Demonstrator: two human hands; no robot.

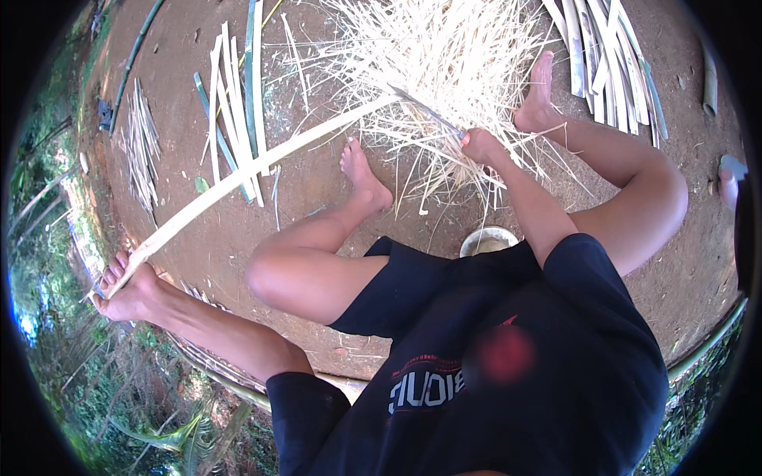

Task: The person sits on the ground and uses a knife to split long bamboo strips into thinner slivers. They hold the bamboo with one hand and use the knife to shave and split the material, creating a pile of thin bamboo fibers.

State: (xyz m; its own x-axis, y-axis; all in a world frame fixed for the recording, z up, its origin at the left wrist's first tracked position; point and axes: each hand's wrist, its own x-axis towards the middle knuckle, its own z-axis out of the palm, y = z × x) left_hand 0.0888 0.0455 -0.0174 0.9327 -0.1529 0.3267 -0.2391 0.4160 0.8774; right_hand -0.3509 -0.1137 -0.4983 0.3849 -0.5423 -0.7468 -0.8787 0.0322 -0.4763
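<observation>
My left hand [127, 287], stretched far out to the left, is closed around the near end of a long pale bamboo strip [238, 178]. The strip slants up and right across the ground to the pile's edge. In front of me my right hand [482, 147] is wrapped round the handle of a knife [432, 115]. Its dark blade points up and left, the tip at the strip's far end; whether the edge cuts into it I cannot tell. Under the blade lies a heap of thin pale shavings [452, 47], brightly lit and spread between my bare feet.
Split bamboo strips [230, 111] lie at the upper left, with a bundle of thin sticks [141, 151] farther left. More wide strips [607, 63] lie at the upper right. A round bowl [487, 239] sits by my lap. At the right edge another person's foot or hand [729, 186] shows.
</observation>
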